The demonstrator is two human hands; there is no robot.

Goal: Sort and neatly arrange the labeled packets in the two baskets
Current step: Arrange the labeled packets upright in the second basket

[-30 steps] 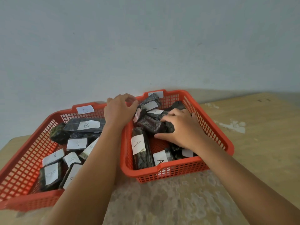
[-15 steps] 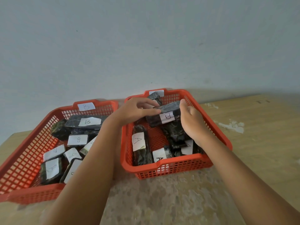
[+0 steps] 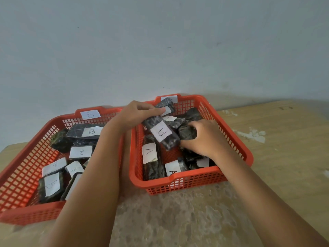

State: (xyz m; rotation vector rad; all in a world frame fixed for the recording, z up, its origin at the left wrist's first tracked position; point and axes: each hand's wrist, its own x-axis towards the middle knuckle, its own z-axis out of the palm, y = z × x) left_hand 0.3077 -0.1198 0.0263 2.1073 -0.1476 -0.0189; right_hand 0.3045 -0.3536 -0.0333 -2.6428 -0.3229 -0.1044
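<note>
Two red plastic baskets stand side by side on the table. The left basket (image 3: 21, 168), tagged B on its far rim, holds several dark packets with white B labels (image 3: 81, 152). The right basket (image 3: 236, 145) holds dark packets with A labels (image 3: 149, 153). My left hand (image 3: 138, 114) grips the far end of a dark labeled packet (image 3: 161, 133) and holds it slanted above the right basket. My right hand (image 3: 204, 139) reaches into the right basket, fingers curled over another dark packet (image 3: 187, 133) in the heap.
The worn wooden table (image 3: 276, 157) extends to the right and toward me, its surface patchy. A plain pale wall (image 3: 160, 50) rises directly behind the baskets. The two baskets nearly touch, and my left forearm crosses the gap between them.
The packet my left hand holds has swung from lying crosswise to pointing toward me. My right hand left that packet and dropped onto the heap in the right basket.
</note>
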